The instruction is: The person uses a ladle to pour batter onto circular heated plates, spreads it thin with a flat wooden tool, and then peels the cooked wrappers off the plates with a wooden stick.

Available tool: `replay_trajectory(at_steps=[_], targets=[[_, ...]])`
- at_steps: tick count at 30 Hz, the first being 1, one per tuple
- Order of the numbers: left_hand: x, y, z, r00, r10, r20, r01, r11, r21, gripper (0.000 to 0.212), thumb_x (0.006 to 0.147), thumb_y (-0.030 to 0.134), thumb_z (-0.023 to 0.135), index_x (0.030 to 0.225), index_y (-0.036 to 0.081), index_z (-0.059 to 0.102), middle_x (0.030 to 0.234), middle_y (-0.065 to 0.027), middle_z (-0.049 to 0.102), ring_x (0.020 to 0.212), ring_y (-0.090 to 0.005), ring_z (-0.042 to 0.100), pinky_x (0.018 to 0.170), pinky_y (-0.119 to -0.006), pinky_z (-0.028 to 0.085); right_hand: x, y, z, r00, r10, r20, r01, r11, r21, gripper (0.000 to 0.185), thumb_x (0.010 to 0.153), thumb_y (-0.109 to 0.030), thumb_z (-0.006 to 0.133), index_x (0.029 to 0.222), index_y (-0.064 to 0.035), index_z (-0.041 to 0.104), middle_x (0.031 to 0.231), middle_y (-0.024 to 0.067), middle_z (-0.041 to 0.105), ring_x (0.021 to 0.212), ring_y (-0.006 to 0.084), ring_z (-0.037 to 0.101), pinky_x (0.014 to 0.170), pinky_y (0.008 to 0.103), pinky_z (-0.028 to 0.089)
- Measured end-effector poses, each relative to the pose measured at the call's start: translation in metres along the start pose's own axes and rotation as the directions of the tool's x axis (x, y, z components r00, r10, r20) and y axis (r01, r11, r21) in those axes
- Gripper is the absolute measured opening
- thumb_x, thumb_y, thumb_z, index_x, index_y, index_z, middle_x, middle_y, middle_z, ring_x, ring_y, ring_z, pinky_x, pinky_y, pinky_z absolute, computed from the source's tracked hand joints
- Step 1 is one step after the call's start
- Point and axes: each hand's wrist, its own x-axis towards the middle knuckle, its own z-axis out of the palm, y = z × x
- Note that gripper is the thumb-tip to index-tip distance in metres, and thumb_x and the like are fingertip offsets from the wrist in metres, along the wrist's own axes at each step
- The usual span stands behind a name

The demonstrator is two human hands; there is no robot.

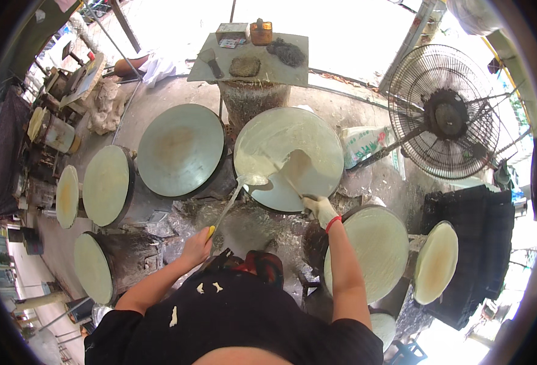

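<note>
My left hand grips the yellow end of a long-handled metal ladle. The ladle's bowl, coated in pale batter, is at the lower left rim of a round griddle. Wet batter covers the far and left parts of that plate; its near part and a brownish middle look bare. In a white work glove, my right hand is closed around a thin-handled tool slanting over the griddle; its head is hard to make out. Left of it stands a griddle without batter, browned at its centre.
Batter-covered griddles stand left and right. A large fan is at the right, near a printed sack. Beyond the griddle, a board bears an amber container, a scraper and a dark scouring pad.
</note>
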Motion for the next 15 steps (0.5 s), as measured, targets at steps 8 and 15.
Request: replay_trajectory(at_steps=[8, 15], targets=[[0.011, -0.038, -0.08, 0.977, 0.199, -0.08, -0.215, 0.917, -0.335, 0.031, 0.084, 0.013, 0.059, 0.113, 0.001, 0.053, 0.081, -0.0186, 0.058, 0.069, -0.0343, 0.058, 0.063, -0.037, 0.046, -0.111, 0.078, 0.123, 0.971, 0.103, -0.214, 0.049, 0.795, 0.604, 0.027, 0.093, -0.023, 0.052, 0.118, -0.0127, 0.053, 0.068, -0.0016, 0.05, 0.044, 0.0078, 0.041, 0.037, 0.0228, 0.029], [0.036, -0.074, -0.164, 0.984, 0.174, 0.034, -0.107, 0.733, -0.671, 0.026, 0.089, 0.011, 0.056, 0.112, 0.0, 0.052, 0.063, -0.0023, 0.048, 0.051, -0.0086, 0.046, 0.048, -0.024, 0.035, 0.029, 0.102, 0.308, 0.973, -0.103, -0.205, 0.189, 0.867, 0.461, 0.031, 0.089, -0.027, 0.06, 0.115, -0.0097, 0.057, 0.073, -0.0005, 0.057, 0.052, 0.0093, 0.048, 0.043, 0.0245, 0.037]])
